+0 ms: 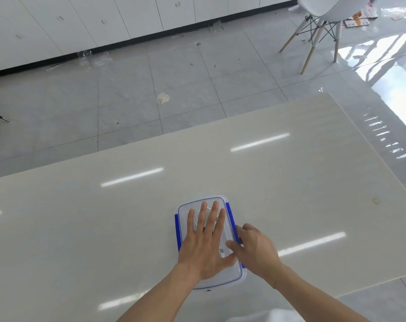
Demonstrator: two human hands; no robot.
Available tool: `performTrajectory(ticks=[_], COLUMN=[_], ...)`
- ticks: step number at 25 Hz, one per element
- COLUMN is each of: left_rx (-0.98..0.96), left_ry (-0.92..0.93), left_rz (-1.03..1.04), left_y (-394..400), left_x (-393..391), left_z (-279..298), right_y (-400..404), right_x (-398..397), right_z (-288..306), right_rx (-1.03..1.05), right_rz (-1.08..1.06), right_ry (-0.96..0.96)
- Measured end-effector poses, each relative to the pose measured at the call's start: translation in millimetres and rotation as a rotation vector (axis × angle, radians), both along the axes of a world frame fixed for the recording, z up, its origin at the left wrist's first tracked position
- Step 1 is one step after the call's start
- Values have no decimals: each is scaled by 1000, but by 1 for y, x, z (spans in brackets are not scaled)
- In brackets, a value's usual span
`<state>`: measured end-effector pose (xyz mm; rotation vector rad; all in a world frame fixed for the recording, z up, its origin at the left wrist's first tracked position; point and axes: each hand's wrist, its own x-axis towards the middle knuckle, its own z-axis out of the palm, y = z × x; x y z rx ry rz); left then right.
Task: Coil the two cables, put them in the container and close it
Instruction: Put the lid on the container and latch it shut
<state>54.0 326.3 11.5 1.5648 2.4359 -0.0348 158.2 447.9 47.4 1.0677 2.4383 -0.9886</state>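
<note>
Left hand [205, 238] lying spread, pressing lid [220, 278] onto container [243, 276]; right hand [255, 248] pinching right clip [231, 217]. Closing step underway. Next: left clip [177, 231] likely needing snapping.

Clear container [234, 278] with blue clips [230, 217] on a glossy cream table [81, 228]; grey tiled floor [127, 101].

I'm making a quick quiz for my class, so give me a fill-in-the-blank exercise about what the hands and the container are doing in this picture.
1. The left hand lies flat on the container's ____.
2. The right hand is at the clip on the container's ____ side.
3. The clips on the two long sides are ____ in colour.
4. The container rests on the ____, near its front edge.

Missing words: lid; right; blue; table
</note>
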Motion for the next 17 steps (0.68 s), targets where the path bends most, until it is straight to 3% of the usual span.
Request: performTrajectory(ticks=[9,12,15,17], left_rx=[-82,-33,81,61], left_ry=[-125,-161,-76,-99], left_rz=[38,19,61,143], left_y=[1,0,4,8], left_x=[-7,-25,-47,-63], left_z=[17,28,37,40], right_y=[-3,-9,-16,-20], right_x=[15,30,46,52], right_z=[6,7,5,4], right_rx=[-107,-163,-182,-314], right_rz=[-48,-58,-10,-37], right_ry=[45,18,-53,-74])
